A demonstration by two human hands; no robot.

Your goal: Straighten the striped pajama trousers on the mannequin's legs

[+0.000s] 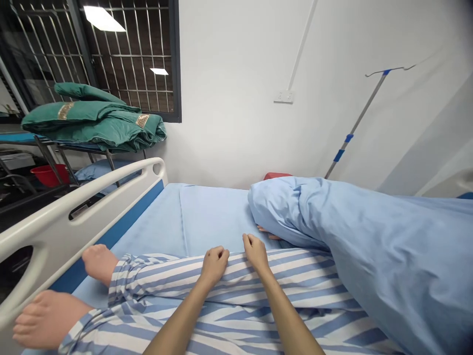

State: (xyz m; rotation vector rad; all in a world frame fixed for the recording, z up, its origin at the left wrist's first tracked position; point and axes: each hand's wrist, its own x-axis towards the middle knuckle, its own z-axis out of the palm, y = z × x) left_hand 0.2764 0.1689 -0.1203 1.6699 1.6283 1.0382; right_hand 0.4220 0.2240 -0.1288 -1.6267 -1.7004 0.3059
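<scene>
Two legs in blue-and-white striped trousers (148,325) lie stretched out on the bed. Their smooth bare feet, a nearer foot (50,318) and a farther foot (100,264), look like a mannequin's. My left hand (215,266) is closed at the far trouser leg (236,283), around its middle. A short way to the right, my right hand (255,252) is closed at the top far edge of the same leg. The fingertips of both hands are curled out of sight. A blue quilt (354,222) is folded back over the upper body, with some fingers (269,233) showing under its edge.
A pale footboard (111,177) closes off the bed's left end. Light-blue sheet (210,207) covers the mattress up to the white wall. An IV pole (362,113) rises behind the quilt. Green folded bedding (96,121) and a red basin (50,175) are beyond the footboard.
</scene>
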